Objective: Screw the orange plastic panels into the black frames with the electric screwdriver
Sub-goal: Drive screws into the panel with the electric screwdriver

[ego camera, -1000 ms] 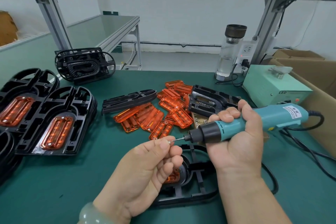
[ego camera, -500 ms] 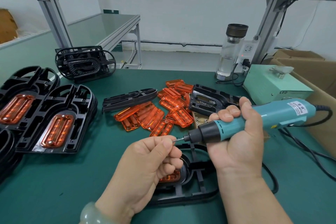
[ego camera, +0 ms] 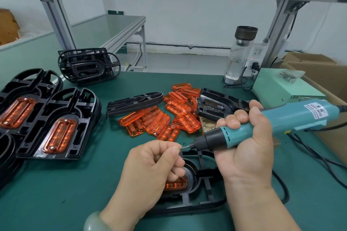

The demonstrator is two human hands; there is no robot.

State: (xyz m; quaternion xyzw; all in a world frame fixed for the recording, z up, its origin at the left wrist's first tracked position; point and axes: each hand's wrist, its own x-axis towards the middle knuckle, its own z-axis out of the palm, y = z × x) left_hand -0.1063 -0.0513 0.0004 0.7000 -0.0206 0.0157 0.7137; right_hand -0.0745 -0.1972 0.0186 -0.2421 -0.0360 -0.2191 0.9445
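Note:
My right hand grips a teal electric screwdriver, held level with its bit pointing left. My left hand pinches a small screw against the bit tip. Below both hands a black frame lies on the green mat with an orange panel seated in it, mostly hidden by my left hand. A pile of loose orange panels lies behind, mid-table.
Stacked black frames with orange panels fill the left side. A folded black frame, another empty frame at the back, a black tray by loose screws, a glass bottle, a green power box and cardboard boxes stand around.
Both hands have stayed together at the bit tip. My left thumb and finger have closed tighter on the screw, and the screwdriver has tilted slightly.

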